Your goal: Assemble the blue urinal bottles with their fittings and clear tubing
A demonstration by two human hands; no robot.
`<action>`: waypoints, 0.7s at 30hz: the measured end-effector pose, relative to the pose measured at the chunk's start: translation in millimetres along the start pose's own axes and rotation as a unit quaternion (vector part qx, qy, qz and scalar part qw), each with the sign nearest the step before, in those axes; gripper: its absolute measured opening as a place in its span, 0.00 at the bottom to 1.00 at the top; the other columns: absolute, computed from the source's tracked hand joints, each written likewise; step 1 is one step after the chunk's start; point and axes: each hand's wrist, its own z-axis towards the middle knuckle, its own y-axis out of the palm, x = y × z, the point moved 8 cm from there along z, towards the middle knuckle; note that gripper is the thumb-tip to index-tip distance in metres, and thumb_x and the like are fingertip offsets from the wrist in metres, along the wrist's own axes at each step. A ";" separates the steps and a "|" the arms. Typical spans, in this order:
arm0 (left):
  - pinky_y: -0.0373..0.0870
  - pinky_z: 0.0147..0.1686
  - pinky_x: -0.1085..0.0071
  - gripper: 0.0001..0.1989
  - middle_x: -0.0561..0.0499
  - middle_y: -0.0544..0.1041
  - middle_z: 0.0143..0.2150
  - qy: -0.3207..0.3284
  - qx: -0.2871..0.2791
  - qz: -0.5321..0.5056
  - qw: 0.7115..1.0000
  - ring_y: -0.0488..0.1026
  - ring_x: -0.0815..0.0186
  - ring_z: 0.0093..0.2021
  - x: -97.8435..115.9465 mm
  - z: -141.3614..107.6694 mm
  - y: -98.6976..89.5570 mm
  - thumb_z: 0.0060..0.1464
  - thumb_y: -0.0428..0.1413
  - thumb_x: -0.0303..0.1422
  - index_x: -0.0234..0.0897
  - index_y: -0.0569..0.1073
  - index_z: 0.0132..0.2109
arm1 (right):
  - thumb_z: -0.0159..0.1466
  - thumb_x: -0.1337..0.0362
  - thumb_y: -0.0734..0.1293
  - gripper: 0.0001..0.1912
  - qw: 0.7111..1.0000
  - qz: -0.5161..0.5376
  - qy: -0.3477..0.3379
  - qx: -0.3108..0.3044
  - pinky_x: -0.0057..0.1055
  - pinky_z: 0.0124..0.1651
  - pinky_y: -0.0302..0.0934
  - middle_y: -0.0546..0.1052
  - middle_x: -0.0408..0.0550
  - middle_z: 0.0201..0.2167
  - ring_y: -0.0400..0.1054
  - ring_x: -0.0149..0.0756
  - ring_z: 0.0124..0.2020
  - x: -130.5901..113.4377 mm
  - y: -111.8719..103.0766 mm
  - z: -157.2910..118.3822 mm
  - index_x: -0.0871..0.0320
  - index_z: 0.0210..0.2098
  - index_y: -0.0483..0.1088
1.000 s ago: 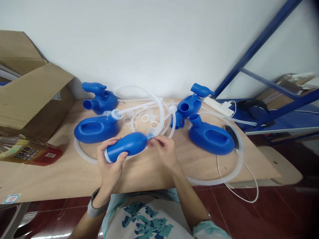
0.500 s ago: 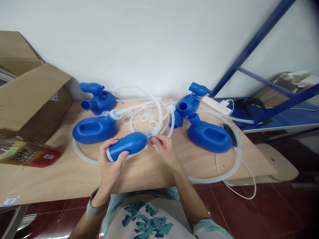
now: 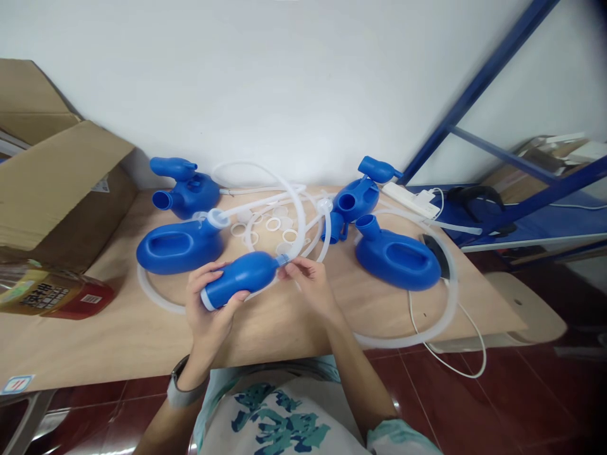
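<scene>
My left hand wraps round a blue plastic urinal funnel, its wide pale-rimmed end towards me on the left. A translucent hose meets the funnel's narrow tip. At that joint the fingers of my right hand pinch the hose end; how far it sits on the tip is hard to make out. The hose arches up and back over the table. Just behind my left hand lies a blue urinal bottle with a white cap and hose at its neck.
Another blue urinal bottle, uncapped, lies at the right. More bottles and funnels stand along the wall, left and right. White rings and clear discs lie mid-table. A cardboard box, a large oil bottle and a power strip flank them.
Very little differs. Both hands and the funnel have shifted slightly left, and the hose arch leans a bit further left. Both grips are unchanged.
</scene>
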 end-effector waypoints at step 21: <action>0.80 0.51 0.68 0.22 0.45 0.77 0.53 -0.089 -0.154 -0.180 0.967 0.79 0.61 0.53 6.6 -19.3 14.8 0.65 0.59 0.53 0.45 0.74 0.56 | 0.59 0.63 0.76 0.25 0.873 0.485 0.000 0.050 0.19 0.24 0.61 0.72 0.36 0.31 0.64 0.19 0.23 -115.5 -78.0 29.6 0.60 0.54 0.68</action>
